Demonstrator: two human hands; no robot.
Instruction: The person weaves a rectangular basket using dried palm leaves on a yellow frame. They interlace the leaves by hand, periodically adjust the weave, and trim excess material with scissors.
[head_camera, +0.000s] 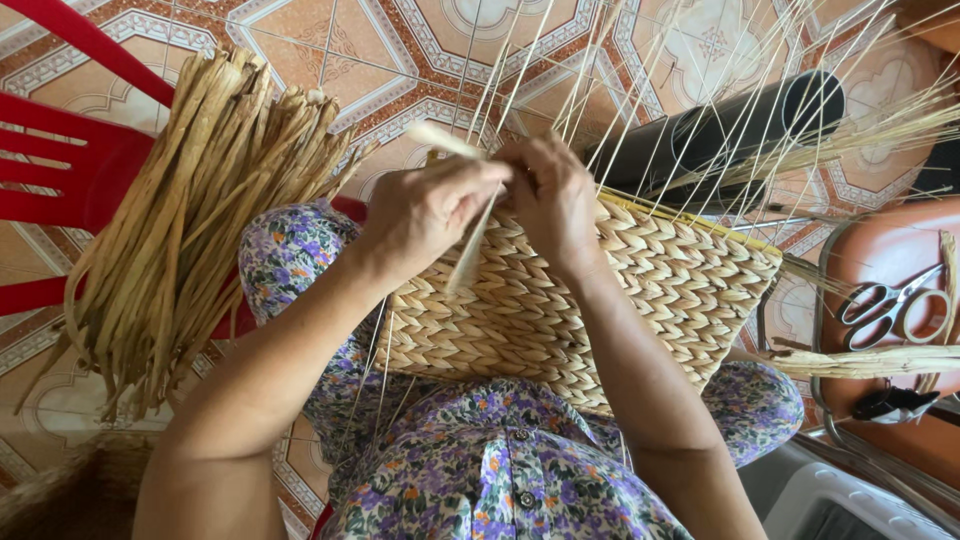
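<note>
The woven panel lies under my hands; my left hand pinches a straw strand, my right hand beside it grips the panel's edge.

Both hands meet at the top edge of a woven basket panel resting on the person's lap. The left hand pinches a flat pale strand, and the right hand grips the weave just beside it. A bundle of dried straw lies over a red chair. Scissors rest on an orange stool.
</note>
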